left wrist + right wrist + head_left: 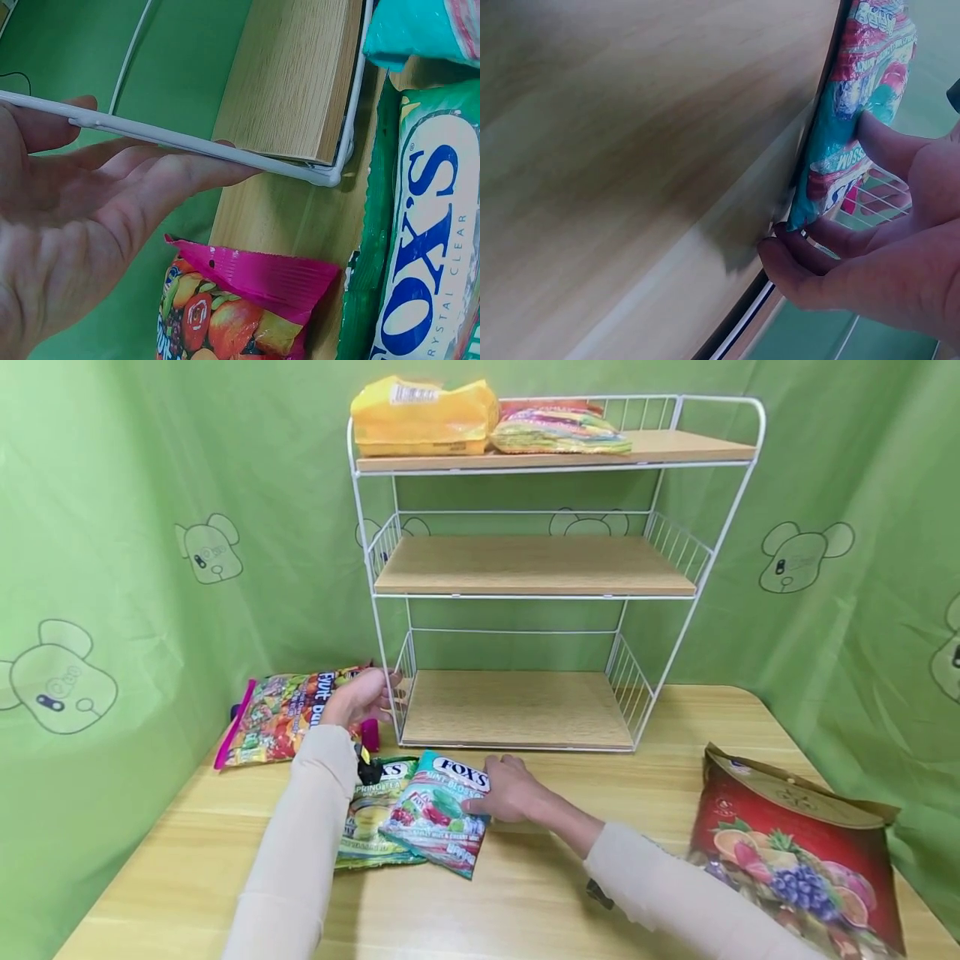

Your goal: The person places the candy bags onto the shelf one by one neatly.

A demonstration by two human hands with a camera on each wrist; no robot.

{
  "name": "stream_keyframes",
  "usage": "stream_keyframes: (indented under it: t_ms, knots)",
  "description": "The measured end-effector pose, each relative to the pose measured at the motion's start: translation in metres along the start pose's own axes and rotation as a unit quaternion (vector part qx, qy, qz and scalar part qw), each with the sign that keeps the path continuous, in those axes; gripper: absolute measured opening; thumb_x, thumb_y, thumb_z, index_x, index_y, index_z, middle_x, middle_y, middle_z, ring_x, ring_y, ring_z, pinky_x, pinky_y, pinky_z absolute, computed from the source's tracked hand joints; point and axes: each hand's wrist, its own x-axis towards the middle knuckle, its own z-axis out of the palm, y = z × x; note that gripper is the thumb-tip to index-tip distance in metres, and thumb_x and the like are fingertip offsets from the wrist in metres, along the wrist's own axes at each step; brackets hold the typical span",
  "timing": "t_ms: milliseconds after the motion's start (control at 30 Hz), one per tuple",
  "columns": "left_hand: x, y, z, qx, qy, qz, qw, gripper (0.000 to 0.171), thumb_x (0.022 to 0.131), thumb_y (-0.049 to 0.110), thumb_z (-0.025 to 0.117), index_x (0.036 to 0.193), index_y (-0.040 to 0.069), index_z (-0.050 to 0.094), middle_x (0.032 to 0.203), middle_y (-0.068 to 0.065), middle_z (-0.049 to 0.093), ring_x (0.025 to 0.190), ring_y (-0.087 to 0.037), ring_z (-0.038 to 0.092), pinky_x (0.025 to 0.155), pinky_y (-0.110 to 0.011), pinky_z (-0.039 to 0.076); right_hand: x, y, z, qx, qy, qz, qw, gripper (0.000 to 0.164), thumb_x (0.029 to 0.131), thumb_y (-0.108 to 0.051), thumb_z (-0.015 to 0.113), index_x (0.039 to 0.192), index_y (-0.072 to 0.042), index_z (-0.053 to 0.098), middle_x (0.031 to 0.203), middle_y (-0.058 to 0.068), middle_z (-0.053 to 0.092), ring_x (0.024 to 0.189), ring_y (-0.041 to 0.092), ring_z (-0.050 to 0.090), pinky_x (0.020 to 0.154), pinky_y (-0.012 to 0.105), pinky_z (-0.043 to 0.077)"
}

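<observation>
My left hand (365,695) is at the left front post of a white wire rack (187,141) with wooden shelves. Its fingers lie rather straight against the post in the left wrist view. My right hand (512,789) grips the right edge of a turquoise Fox's candy bag (442,810), thumb on the printed face and fingers at the edge, as the right wrist view shows. That bag partly overlaps a green Fox's candy bag (375,835) on the table. Behind my left forearm lies a pink-edged fruit candy bag (273,718), partly hidden.
On the rack's top shelf sit a yellow bag (423,422) and a flat colourful bag (555,431). A large red bag with fruit pictures (795,852) stands at the right of the wooden table (172,843). Green curtains (300,527) surround the table.
</observation>
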Motion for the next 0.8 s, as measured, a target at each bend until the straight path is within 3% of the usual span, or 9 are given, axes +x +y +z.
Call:
stream_keyframes:
  t_ms: [333, 467, 600, 700, 800]
  knots:
    - [-0.001, -0.001, 0.000, -0.004, -0.009, 0.005, 0.9999, 0.021, 0.108, 0.020, 0.038, 0.118, 0.005, 0.049, 0.084, -0.002, 0.054, 0.073, -0.017, 0.061, 0.067, -0.032, 0.058, -0.001, -0.001, -0.002, 0.016, 0.000, 0.015, 1.000, 0.079, 0.081, -0.037, 0.085, 0.134, 0.009, 0.051, 0.111, 0.016, 0.060, 0.102, 0.028, 0.056, 0.095, 0.048, 0.055]
    - [-0.002, -0.001, 0.000, -0.001, -0.009, 0.001, 1.0000, 0.019, 0.108, 0.021, 0.038, 0.114, 0.007, 0.048, 0.081, 0.000, 0.051, 0.073, -0.017, 0.059, 0.066, -0.031, 0.057, -0.002, 0.001, -0.003, 0.013, -0.003, 0.017, 1.000, 0.081, 0.080, -0.037, 0.085, 0.135, 0.010, 0.050, 0.116, 0.019, 0.061, 0.104, 0.030, 0.058, 0.097, 0.049, 0.055]
    - [-0.003, -0.001, -0.001, 0.000, -0.009, 0.004, 1.0000, 0.020, 0.108, 0.021, 0.038, 0.118, 0.006, 0.048, 0.082, 0.000, 0.052, 0.074, -0.017, 0.060, 0.066, -0.031, 0.057, -0.002, 0.006, -0.009, -0.007, -0.008, 0.016, 1.000, 0.084, 0.080, -0.038, 0.085, 0.139, 0.010, 0.048, 0.130, 0.025, 0.058, 0.117, 0.037, 0.058, 0.104, 0.053, 0.051]
    - [-0.003, -0.001, 0.000, -0.001, -0.006, 0.004, 1.0000, 0.024, 0.109, 0.021, 0.038, 0.123, 0.005, 0.047, 0.083, -0.001, 0.053, 0.074, -0.018, 0.061, 0.066, -0.031, 0.057, -0.002, 0.011, -0.016, -0.025, -0.013, 0.009, 1.000, 0.081, 0.080, -0.038, 0.085, 0.137, 0.008, 0.051, 0.131, 0.025, 0.059, 0.119, 0.038, 0.058, 0.105, 0.053, 0.050]
    - [-0.002, -0.001, 0.000, -0.002, -0.008, 0.003, 1.0000, 0.025, 0.108, 0.022, 0.038, 0.124, 0.004, 0.048, 0.083, -0.001, 0.052, 0.074, -0.018, 0.060, 0.067, -0.031, 0.058, -0.002, 0.019, -0.023, -0.038, -0.021, 0.005, 0.999, 0.074, 0.079, -0.037, 0.086, 0.132, 0.004, 0.056, 0.121, 0.019, 0.064, 0.111, 0.033, 0.061, 0.100, 0.050, 0.053]
